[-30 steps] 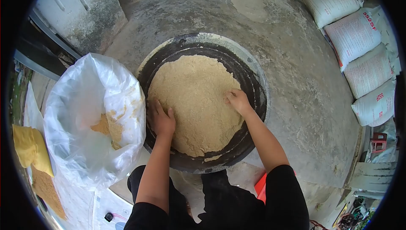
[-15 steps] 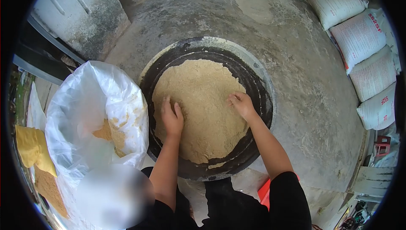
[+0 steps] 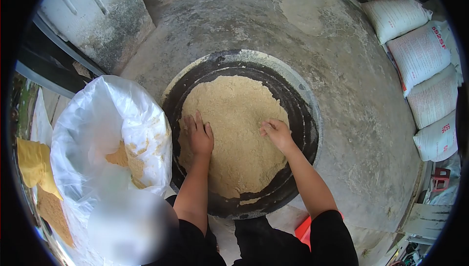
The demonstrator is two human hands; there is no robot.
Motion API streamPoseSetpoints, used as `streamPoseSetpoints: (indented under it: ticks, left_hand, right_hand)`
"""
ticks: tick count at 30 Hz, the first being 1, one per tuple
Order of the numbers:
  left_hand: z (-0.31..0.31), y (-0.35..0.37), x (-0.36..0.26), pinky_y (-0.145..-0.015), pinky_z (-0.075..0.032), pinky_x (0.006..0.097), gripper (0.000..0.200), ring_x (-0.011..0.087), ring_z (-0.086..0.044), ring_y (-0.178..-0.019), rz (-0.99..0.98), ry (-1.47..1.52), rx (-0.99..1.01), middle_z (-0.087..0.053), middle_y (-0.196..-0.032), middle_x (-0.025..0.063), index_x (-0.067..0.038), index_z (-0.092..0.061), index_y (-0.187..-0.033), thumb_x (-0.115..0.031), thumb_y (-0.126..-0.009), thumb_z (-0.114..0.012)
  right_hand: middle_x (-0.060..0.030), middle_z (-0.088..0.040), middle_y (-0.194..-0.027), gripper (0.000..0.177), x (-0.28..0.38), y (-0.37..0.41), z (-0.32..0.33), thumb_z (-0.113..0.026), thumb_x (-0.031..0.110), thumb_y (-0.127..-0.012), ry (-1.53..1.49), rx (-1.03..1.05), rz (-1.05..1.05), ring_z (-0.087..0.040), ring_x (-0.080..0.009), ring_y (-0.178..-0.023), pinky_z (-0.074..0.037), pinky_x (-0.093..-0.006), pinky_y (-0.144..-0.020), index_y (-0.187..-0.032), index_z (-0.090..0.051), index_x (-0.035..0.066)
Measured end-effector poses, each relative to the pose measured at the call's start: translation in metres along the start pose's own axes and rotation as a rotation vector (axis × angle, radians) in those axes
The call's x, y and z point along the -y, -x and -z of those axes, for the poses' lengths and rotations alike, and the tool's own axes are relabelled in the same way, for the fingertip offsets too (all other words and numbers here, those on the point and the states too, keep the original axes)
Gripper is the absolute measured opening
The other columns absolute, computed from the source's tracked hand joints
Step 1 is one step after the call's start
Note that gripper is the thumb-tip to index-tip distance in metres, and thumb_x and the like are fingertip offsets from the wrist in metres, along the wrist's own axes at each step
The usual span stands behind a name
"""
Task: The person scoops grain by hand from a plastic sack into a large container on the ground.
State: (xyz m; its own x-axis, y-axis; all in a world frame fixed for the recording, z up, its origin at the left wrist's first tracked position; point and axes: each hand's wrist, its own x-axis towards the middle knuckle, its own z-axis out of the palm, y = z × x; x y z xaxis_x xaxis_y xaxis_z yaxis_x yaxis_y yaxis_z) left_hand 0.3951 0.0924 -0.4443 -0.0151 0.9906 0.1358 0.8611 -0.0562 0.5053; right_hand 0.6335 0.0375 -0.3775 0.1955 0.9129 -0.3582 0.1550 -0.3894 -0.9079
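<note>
A wide round black tub (image 3: pixel 305 97) holds a broad layer of tan, crumbly powder (image 3: pixel 237 124). My left hand (image 3: pixel 200 138) lies palm down on the left part of the powder, fingers spread and thumb apart. Over the right part of the powder is my right hand (image 3: pixel 277 134), its fingers curled in and pressed together. Whatever may be inside those fingers is hidden. Pale dust coats the tub's rim.
Left of the tub stands a large clear plastic bag (image 3: pixel 141 95) with tan powder inside. Full white sacks (image 3: pixel 420 53) line the right side. A red object (image 3: pixel 303 229) is by my right elbow, and a yellow cloth-like piece (image 3: pixel 36 163) lies far left.
My left hand has flattened and spread its fingers on the powder. My right hand has curled its fingers in more. The view has shifted slightly, so the tub sits lower.
</note>
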Motion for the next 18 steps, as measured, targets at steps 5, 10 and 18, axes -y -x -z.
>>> streamPoseSetpoints:
  ticks: [5, 10, 18]
  left_hand:
    - [0.003, -0.007, -0.008, -0.101, -0.028, 0.0445, 0.055, 0.0413, -0.031, -0.123, 0.027, 0.102, -0.003, -0.037, -0.129, 0.0267, -0.009, -0.03, -0.135, -0.025, -0.085, -0.049]
    - [-0.002, -0.013, -0.011, -0.091, -0.039, 0.0348, 0.045, 0.0291, -0.052, -0.107, 0.21, 0.687, 0.163, -0.052, -0.116, 0.0237, 0.002, -0.05, -0.119, -0.028, -0.085, -0.053]
    - [0.035, -0.01, -0.017, -0.079, -0.043, 0.0274, 0.03, 0.0157, -0.056, -0.089, 0.325, 0.931, 0.05, -0.059, -0.102, 0.0111, 0.004, -0.055, -0.107, -0.019, -0.089, -0.049]
  right_hand:
    - [-0.0095, -0.061, -0.08, 0.025, -0.002, -0.002, 0.0, -0.048, 0.018, -0.09, 0.025, 0.025, 0.016, -0.06, -0.015, -0.069, -0.047, -0.0267, -0.066, -0.094, -0.057, -0.006]
    - [-0.0098, -0.061, -0.08, 0.026, -0.007, -0.004, -0.002, -0.049, 0.018, -0.09, -0.052, 0.04, -0.003, -0.06, -0.0151, -0.068, -0.048, -0.0269, -0.066, -0.095, -0.057, -0.006]
    - [-0.0069, -0.059, -0.076, 0.025, 0.011, -0.004, -0.011, -0.053, 0.019, -0.087, 0.017, -0.17, 0.117, -0.055, -0.0124, -0.07, -0.044, -0.0262, -0.065, -0.089, -0.059, -0.005]
